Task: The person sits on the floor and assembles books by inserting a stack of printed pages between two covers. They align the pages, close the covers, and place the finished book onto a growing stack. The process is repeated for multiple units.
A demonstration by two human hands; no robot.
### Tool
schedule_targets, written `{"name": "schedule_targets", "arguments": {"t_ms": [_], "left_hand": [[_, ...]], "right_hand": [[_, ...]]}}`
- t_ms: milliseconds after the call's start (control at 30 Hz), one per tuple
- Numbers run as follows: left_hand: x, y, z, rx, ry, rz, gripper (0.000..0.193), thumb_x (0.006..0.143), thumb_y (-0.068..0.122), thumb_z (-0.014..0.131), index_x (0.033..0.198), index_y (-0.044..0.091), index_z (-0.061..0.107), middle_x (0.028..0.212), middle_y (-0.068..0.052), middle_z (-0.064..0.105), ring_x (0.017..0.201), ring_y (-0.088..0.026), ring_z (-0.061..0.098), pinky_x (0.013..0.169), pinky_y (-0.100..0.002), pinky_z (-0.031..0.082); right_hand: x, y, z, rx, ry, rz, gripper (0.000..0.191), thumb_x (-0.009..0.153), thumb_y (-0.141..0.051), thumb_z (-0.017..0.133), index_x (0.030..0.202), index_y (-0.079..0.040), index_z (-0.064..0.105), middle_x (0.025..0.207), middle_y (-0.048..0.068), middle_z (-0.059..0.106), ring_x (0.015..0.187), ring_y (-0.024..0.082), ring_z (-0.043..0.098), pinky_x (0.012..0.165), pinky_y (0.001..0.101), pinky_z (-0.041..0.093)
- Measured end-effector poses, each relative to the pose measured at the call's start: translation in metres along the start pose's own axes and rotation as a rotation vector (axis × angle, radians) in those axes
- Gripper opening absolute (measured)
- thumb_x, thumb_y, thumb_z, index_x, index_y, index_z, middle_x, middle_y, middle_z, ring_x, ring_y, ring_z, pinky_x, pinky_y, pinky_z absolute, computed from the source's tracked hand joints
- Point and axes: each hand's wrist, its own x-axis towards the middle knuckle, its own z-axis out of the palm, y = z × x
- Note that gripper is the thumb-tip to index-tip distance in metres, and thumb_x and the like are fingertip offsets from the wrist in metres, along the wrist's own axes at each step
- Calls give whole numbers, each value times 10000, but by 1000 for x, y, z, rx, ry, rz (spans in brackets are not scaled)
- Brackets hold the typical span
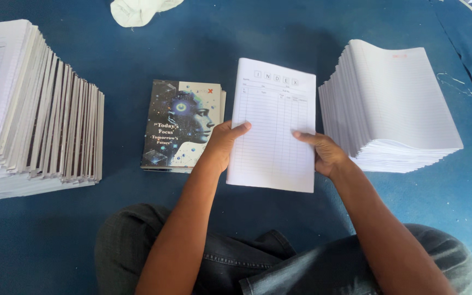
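I see both forearms reaching forward from the lap, elbows low, wrists angled inward so the hands meet on one white ruled booklet (273, 125). The left hand (222, 145) is clamped on the booklet's left edge, thumb lying across the printed front and the other fingers hidden behind the paper. The right hand (323, 153) is clamped on the right edge the same way, thumb pointing inward over the page. The booklet is held flat-on to me, a little tilted, over the middle of the blue floor covering (247, 38), its lower edge near my knees.

Just left of the booklet, partly under the left hand, lies a small pile of printed covers (178, 125) showing a dark pictured front. Toward the floor covering's left edge sits a tall fanned stack of ruled booklets (34, 109). On the right lies a second stack of lined sheets (394, 104), just beside the right hand. A white cloth (140, 11) lies at the far edge.
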Motion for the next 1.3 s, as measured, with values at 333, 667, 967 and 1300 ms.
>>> {"name": "schedule_targets", "arguments": {"t_ms": [333,667,967,1300], "left_hand": [[2,0,-3,103,23,84,393,857,215,737,1150,-46,716,1083,-207,757,984,-266,735,863,-369,581],[8,-10,-5,117,44,118,354,867,243,743,1084,-36,725,1007,-187,763,902,-244,736,804,-371,591],[6,-5,-14,90,71,38,377,856,225,748,1102,-57,706,1017,-197,759,950,-263,748,842,-399,602],[4,23,-51,1157,347,90,651,838,382,783,1306,-36,605,1149,-250,688,1085,-383,663,910,-489,547]], "right_hand": [[-7,-4,9,-213,6,-197,797,745,-263,784,1414,29,465,1313,294,624,1262,393,609,1058,533,480],[-16,-13,23,-258,74,-268,593,841,-162,697,1376,35,533,1275,268,667,1192,385,687,998,477,589],[-20,-18,16,-279,-120,-108,763,804,-227,730,1470,-16,424,1352,266,620,1285,372,608,1058,514,499],[-6,-8,6,-189,-93,-123,662,819,-154,713,1418,16,489,1313,278,641,1237,389,649,1049,511,526]]}}
